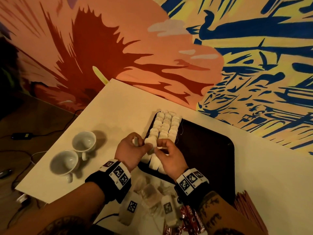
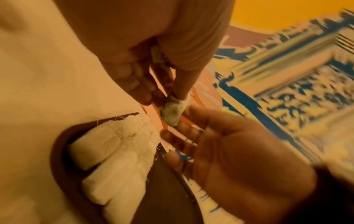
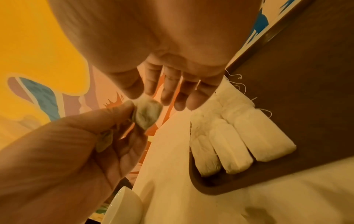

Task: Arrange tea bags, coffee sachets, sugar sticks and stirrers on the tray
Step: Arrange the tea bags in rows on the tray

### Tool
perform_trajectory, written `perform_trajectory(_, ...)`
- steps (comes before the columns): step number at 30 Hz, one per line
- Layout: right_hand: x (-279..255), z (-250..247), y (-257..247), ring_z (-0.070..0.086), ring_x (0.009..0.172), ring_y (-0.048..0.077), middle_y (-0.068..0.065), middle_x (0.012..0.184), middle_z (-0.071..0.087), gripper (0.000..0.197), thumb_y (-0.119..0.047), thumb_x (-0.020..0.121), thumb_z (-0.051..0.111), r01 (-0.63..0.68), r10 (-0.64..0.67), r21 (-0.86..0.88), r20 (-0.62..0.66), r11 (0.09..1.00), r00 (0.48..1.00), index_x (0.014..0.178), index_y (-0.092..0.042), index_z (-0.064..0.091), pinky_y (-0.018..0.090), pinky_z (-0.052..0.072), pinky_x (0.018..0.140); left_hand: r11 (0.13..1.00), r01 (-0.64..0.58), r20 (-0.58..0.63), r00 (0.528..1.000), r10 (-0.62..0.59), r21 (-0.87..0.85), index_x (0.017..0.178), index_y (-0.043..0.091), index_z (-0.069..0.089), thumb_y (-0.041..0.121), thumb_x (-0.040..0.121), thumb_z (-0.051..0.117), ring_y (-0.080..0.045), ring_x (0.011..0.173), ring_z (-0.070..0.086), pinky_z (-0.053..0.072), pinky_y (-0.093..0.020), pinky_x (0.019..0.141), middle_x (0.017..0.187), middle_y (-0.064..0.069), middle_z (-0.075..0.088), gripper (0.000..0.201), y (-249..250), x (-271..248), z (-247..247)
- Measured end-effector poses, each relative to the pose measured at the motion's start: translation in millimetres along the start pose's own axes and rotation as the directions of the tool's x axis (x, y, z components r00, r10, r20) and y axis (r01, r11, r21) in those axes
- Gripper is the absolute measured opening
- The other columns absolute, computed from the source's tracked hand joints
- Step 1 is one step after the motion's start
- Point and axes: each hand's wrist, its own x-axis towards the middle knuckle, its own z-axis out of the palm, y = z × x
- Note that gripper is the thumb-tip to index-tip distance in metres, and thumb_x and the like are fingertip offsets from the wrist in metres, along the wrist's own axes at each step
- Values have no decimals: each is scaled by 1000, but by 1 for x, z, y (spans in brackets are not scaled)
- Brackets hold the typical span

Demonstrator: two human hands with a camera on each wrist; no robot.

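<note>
While both hands hang over the near end of the dark tray [image 1: 211,150], the left hand [image 1: 130,152] pinches one small tea bag [image 2: 171,111] between its thumb and the tips of its fingers [image 2: 141,91]. The same hand has a little paper tag [image 2: 158,55] tucked against its palm. The tea bag is up in the air, between the two hands, just above the tray's near left corner.

The right hand [image 1: 169,156] is right beside the left one. Its fingers [image 3: 168,89] are loosely bent and point at the tea bag. In the head view it seems to pinch something thin and white [image 1: 160,147], maybe the string or tag, but I cannot tell for sure.

On the left part of the tray lie three neat rows of white tea bags [image 1: 165,127], side by side and touching. The rest of the tray is bare and dark.

The tray sits on a white worktop [image 1: 118,106]. To the left of the tray stand two white cups [image 1: 74,153], close together. Near the person, under the wrists, lies a loose heap of more tea bags [image 1: 152,192]. Beside them are red sachets [image 1: 188,219], and a stack of red sticks [image 1: 249,211] lies at the right edge. Behind the worktop is a painted wall [image 1: 169,48] in orange, yellow and blue.
</note>
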Motion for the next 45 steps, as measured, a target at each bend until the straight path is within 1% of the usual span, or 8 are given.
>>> perform_trajectory(4,4,-6,-3,62,97,-2,-17,107,66,24,-30,92,68,84,-80,-110,37,990,996,113,-39,63,12,46,84,976,-113,93,991,97,187,65,21,54,17,72,79,-8,53,57,45,-23,50,60,8,65,26,3,-10,-1)
perform_trajectory(7,7,-7,-6,64,84,-4,-17,87,70,14,-25,89,71,123,-118,-190,38,974,992,87,-39,68,9,45,74,973,-139,100,987,123,183,73,5,56,10,75,78,3,47,52,37,-11,46,51,15,58,23,5,-16,2)
perform_trajectory(15,4,-9,-11,62,80,-7,-17,82,70,16,-21,88,72,164,-140,-240,113,957,984,85,-36,68,5,43,70,939,-183,110,981,157,290,66,22,51,23,76,81,2,59,57,40,-12,53,62,14,65,31,-9,-8,-3)
perform_trajectory(20,18,-11,0,58,73,-5,-16,85,67,7,-31,94,64,34,-43,-369,-16,929,999,87,-35,62,6,40,60,947,-75,38,997,66,311,64,20,48,25,79,76,2,73,66,44,-13,59,76,16,74,32,-24,2,-13)
perform_trajectory(24,23,-2,17,64,84,5,-12,93,68,11,-27,93,64,-57,81,-402,43,914,996,87,-34,60,19,46,73,881,14,50,998,-43,474,69,21,52,35,80,71,-11,75,64,44,-24,62,77,11,71,26,-37,9,-23)
perform_trajectory(30,36,22,28,65,90,13,-7,100,69,15,-26,88,67,-80,201,-515,183,853,962,86,-40,60,31,57,82,798,13,127,986,-112,603,85,26,59,37,80,69,-15,79,63,52,-29,69,85,6,68,15,-51,17,-21)
perform_trajectory(39,48,39,30,64,101,17,-2,107,70,13,-20,91,65,-109,260,-639,147,761,954,100,-29,69,28,52,91,745,-78,256,958,-127,663,89,25,54,25,81,70,-18,85,58,40,-26,68,92,3,61,18,-50,33,-15)
perform_trajectory(45,52,40,25,63,95,14,-4,101,71,9,-27,87,72,-142,266,-645,99,751,959,96,-29,73,24,50,84,762,-102,299,946,-124,639,84,24,53,29,81,68,-17,79,56,39,-27,63,87,2,61,16,-48,37,-16)
